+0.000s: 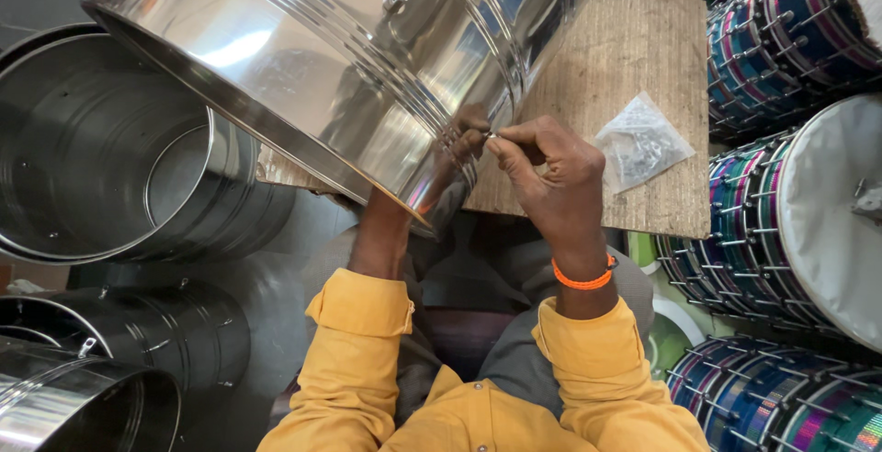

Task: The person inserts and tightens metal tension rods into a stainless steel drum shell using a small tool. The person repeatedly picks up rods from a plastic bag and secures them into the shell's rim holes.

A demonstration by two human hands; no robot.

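A large shiny steel drum shell (pixel 367 57) lies tilted on a rough wooden board (pixel 634 57), its open end facing down and to the left. The right hand (pixel 551 181) is closed narrowly, thumb and forefinger pinching a small metal piece (pixel 491 135) against the shell's outer wall, close to its near rim. An orange wristband (pixel 583 277) sits on that wrist. The left hand goes up into the shell from below; only the forearm (pixel 381 231) shows, so I cannot tell whether that hand is open or closed, or what it holds. Both arms wear yellow sleeves (pixel 363 342).

On the board, just right of the right hand, lies a small clear plastic bag (pixel 638 144) holding small metal parts, too small to tell apart.

To the left stands another open steel shell (pixel 101 149), seen from the open end; a smaller metal ring (pixel 179 172) shows inside it. Nearer, at the lower left, lie two more steel shells (pixel 138 342), open ends showing, nothing visible in them.

Along the right side, finished drums (pixel 790 222) are stacked on their sides, with shimmering blue, green and purple bodies, metal tension rods and white skins. They run from the far right corner down to the near right corner.
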